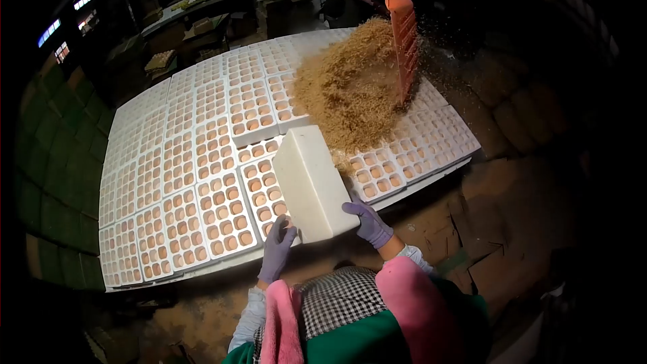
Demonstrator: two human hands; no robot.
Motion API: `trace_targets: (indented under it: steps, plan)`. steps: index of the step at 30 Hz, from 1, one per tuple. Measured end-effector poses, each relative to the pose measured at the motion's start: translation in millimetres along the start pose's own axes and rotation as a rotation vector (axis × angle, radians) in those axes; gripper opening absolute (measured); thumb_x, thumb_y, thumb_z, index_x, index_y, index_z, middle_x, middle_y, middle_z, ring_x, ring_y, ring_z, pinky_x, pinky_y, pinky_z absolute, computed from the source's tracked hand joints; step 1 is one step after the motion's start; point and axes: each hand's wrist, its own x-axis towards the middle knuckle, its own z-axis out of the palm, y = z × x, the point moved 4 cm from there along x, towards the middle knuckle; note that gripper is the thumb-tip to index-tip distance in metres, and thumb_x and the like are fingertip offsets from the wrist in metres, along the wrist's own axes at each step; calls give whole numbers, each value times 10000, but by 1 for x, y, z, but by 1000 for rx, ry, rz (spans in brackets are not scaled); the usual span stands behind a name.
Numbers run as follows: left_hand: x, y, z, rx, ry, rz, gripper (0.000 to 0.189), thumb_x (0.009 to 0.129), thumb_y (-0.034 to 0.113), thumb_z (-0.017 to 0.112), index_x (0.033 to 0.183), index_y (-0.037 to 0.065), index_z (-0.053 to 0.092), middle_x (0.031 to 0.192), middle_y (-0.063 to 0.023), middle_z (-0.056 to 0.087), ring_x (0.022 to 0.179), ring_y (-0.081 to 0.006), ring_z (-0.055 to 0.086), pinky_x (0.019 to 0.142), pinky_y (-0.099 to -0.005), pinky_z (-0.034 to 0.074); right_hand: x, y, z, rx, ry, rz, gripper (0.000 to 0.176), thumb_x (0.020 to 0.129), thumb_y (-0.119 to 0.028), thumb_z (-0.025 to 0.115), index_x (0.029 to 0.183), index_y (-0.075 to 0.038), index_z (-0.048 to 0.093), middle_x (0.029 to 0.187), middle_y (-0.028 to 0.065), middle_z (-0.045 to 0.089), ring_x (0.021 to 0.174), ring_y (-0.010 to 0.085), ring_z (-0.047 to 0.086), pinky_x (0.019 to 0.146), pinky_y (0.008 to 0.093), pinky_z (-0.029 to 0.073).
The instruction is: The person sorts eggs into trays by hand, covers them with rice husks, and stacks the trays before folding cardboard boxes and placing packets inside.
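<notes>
Dim shed, table [424, 184] packed w/ white trays [226, 212]. Tilted white foam box [315, 189] at the near edge, around mid-table: R hand [371, 222] holds its right side, L hand [277, 248] curls at its left, can't tell if gripping. IMO uneven support could make it slip & bump nearby trays or the loose brown pile [350, 87], far right.

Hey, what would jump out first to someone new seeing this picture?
Probably the heap of loose tan material over the far right of the white trays, with a bright orange basket tipped on end at its right. Next, a plain white block front and centre, the purple-gloved left hand and right hand at its near end.
</notes>
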Motion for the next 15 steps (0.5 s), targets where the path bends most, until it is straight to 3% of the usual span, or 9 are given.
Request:
trace_targets:
  steps: [2, 5, 8, 10, 11, 12, 13, 14, 15]
  plan:
    - [-4, -4, -33, 331, 22, 113, 518, 867, 267, 603, 1278, -4, 440, 1233, -170, 502, 1090, -276, 525, 907, -363, 432, -6, -25, 19, 164, 54, 225, 602, 850, -243, 484, 1372, 17, 338, 1377, 114, 403, 1267, 187, 362, 1050, 295, 270]
    - [3, -24, -98, 725, 259, 301, 462, 836, 268, 601, 1207, 10, 503, 1230, -194, 474, 1161, -343, 434, 969, -392, 364, -11, -15, 17, 154, 81, 245, 654, 830, -259, 514, 1386, 19, 309, 1397, 111, 379, 1274, 192, 355, 1053, 297, 267]
    - [26, -38, -156, 893, 402, 231, 543, 792, 327, 632, 1230, 37, 495, 1231, -224, 442, 1173, -370, 400, 970, -446, 339, -11, 3, -4, 146, 294, 257, 760, 794, -207, 638, 1398, 40, 249, 1390, 128, 382, 1274, 195, 356, 1041, 292, 294]
    - [41, -54, -179, 1149, 480, 148, 612, 812, 411, 593, 1291, 62, 443, 1306, -242, 387, 1242, -391, 330, 1019, -496, 261, -3, 1, -18, 95, 416, 314, 797, 762, -223, 707, 1356, 92, 279, 1367, 198, 396, 1252, 265, 405, 1025, 323, 335]
    - [44, -64, -186, 1147, 475, 146, 612, 812, 411, 593, 1291, 62, 443, 1306, -242, 387, 1242, -391, 330, 1019, -496, 261, 0, 18, -36, -296, 498, 264, 810, 748, -255, 720, 1345, 91, 296, 1344, 226, 408, 1237, 293, 419, 1017, 336, 346]
    - [48, -81, -194, 1178, 438, -38, 639, 825, 449, 559, 1319, 73, 409, 1346, -247, 347, 1275, -398, 287, 1040, -515, 206, 4, 34, -51, -689, 569, 205, 823, 733, -287, 732, 1334, 91, 314, 1320, 253, 420, 1221, 322, 433, 1010, 348, 357]
    - [50, -101, -200, 1204, 397, -221, 667, 838, 487, 525, 1348, 83, 376, 1387, -251, 308, 1307, -405, 243, 1061, -533, 152, 14, 36, -56, -843, 617, 212, 929, 689, -350, 744, 1358, 80, 264, 1273, 273, 434, 1188, 368, 438, 1006, 381, 355]
    - [43, -121, -202, 1248, 408, -140, 662, 866, 499, 466, 1369, 86, 345, 1419, -257, 267, 1332, -409, 204, 1079, -529, 102, 23, 39, -61, -846, 622, 218, 929, 689, -350, 744, 1358, 80, 264, 1273, 273, 434, 1188, 368, 438, 1006, 381, 355]
    - [37, -121, -198, 1266, 422, -85, 649, 874, 479, 459, 1371, 80, 336, 1424, -254, 259, 1334, -407, 200, 1080, -529, 99, 32, 47, -66, -1099, 499, 362, 978, 667, -368, 742, 1371, 75, 227, 1256, 269, 438, 1173, 371, 439, 1001, 389, 353]
